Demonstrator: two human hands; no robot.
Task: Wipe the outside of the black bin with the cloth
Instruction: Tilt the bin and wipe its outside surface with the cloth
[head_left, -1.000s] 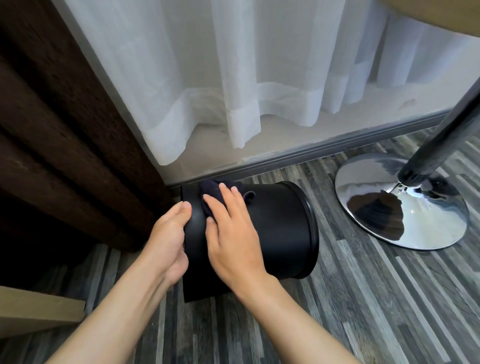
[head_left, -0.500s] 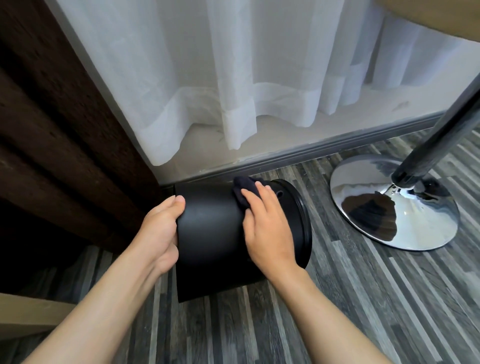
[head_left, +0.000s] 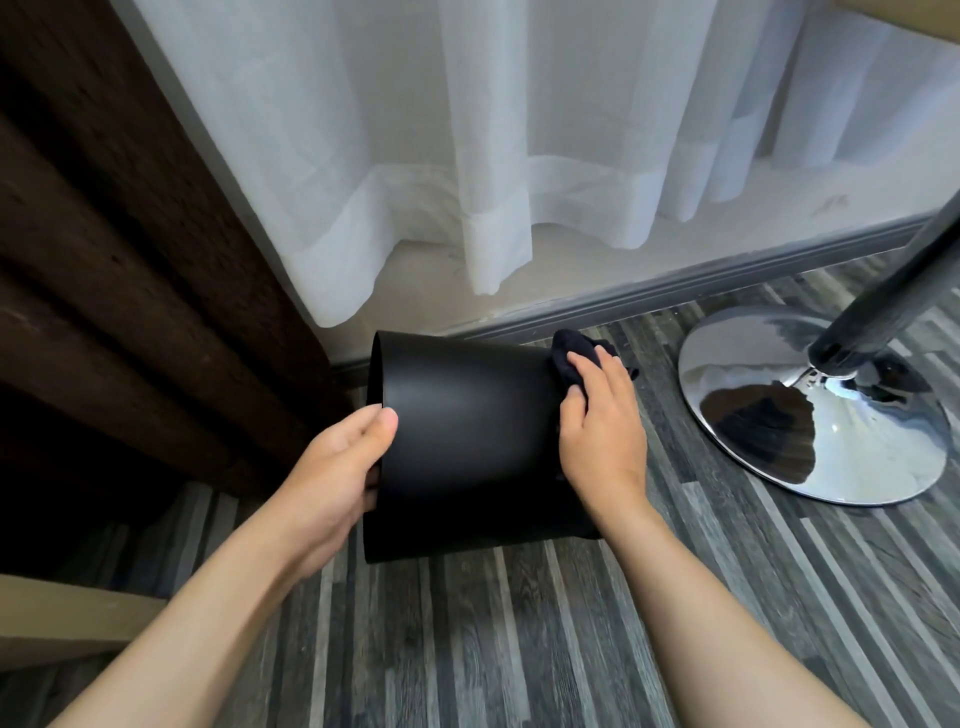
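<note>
- The black bin (head_left: 467, 441) lies on its side on the grey wood-pattern floor (head_left: 519, 649), its base end turned to the left and its open end to the right.
- The left hand (head_left: 337, 467) cups the base end: the thumb (head_left: 382, 423) lies over the edge onto the side wall, and the other fingers curl behind the base, mostly hidden, so the hand is clamped on the bin's bottom edge.
- The right hand (head_left: 597, 426) lies flat near the bin's open end, fingers close together and stretched away from the person, pressing a dark cloth (head_left: 571, 353) against the bin.
- The cloth bunches out past the right fingertips (head_left: 576, 359), on the upper far part of the bin; most of it sits under the palm and cannot be seen.
- The bin's rim at the open end is covered by the right hand and cloth.
- The smooth side wall of the bin lies bare between the left thumb and the right hand.
- Beyond the right fingers, well apart from them, stands a shiny chrome pedestal base (head_left: 810, 410) with a dark pole (head_left: 893, 301) rising from it.
- Past both sets of fingers runs a grey skirting board (head_left: 675, 291), with a sheer white curtain (head_left: 493, 145) hanging above it.
- A dark brown curtain (head_left: 104, 260) hangs beyond the left hand.
</note>
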